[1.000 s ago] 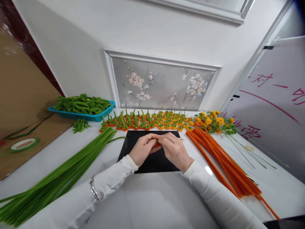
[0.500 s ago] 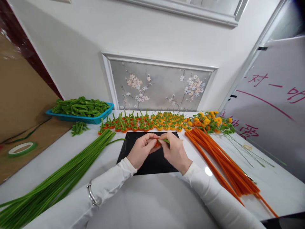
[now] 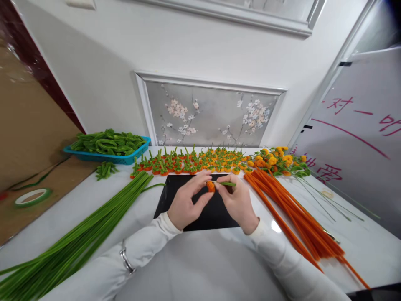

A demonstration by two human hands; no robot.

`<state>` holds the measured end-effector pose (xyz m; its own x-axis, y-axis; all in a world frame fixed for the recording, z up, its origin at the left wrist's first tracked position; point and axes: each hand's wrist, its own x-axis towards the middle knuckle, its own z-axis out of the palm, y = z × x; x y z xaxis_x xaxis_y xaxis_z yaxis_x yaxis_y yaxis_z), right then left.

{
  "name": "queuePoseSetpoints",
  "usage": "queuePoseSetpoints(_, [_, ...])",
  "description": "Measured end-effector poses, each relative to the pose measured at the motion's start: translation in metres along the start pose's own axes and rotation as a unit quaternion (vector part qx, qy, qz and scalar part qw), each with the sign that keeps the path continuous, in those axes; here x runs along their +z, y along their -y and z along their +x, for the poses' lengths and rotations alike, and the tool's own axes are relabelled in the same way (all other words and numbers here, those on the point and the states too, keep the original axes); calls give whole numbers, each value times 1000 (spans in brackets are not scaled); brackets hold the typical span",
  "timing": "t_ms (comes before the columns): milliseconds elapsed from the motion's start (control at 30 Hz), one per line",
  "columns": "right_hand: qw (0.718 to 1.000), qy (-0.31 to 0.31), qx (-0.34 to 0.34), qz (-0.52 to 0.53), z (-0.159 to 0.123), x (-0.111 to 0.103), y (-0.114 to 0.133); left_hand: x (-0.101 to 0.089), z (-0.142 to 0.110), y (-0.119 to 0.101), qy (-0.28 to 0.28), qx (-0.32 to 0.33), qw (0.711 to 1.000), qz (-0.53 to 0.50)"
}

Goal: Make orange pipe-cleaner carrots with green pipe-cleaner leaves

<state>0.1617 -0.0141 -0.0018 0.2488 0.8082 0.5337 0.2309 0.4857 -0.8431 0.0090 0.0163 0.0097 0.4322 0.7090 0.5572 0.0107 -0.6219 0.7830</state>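
Above a black mat (image 3: 200, 217), a small orange chenille flower (image 3: 211, 187) is between my two hands. My left hand (image 3: 188, 200) holds it lightly, fingers over its top and thumb at its lower edge. My right hand (image 3: 238, 204) pinches a short green chenille stem (image 3: 228, 184) that points right, away from the flower. A thin pale length shows between the flower and the right fingertips. Whether the stem is fixed to the flower I cannot tell.
Behind the mat stand rows of orange flower heads (image 3: 163, 169) and yellow ones (image 3: 219, 167). Green chenille stems (image 3: 103, 221) lie left, orange ones (image 3: 294, 213) right. A blue basket (image 3: 125, 159), green tape (image 3: 33, 197) and finished yellow flowers (image 3: 272, 160) are around.
My left fingers have loosened and spread, so the orange flower shows more. My right hand has shifted slightly right with the green stem.
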Motion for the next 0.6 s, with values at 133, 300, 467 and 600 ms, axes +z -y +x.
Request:
queuePoseSetpoints(133, [957, 33, -262, -124, -2, -10, 1, -5, 12, -10, 9, -272, 942, -195])
queuePoseSetpoints(300, [918, 65, -353, -169, -3, -10, -4, -10, 14, -12, 90, -330, 891, -298])
queuePoseSetpoints(467, [947, 21, -283, -151, -5, -6, -1, -6, 12, -10, 61, -257, 923, -281])
queuePoseSetpoints(600, [987, -23, -132, -89, -6, -1, 4, 0, 10, -11, 19, -132, 983, -129])
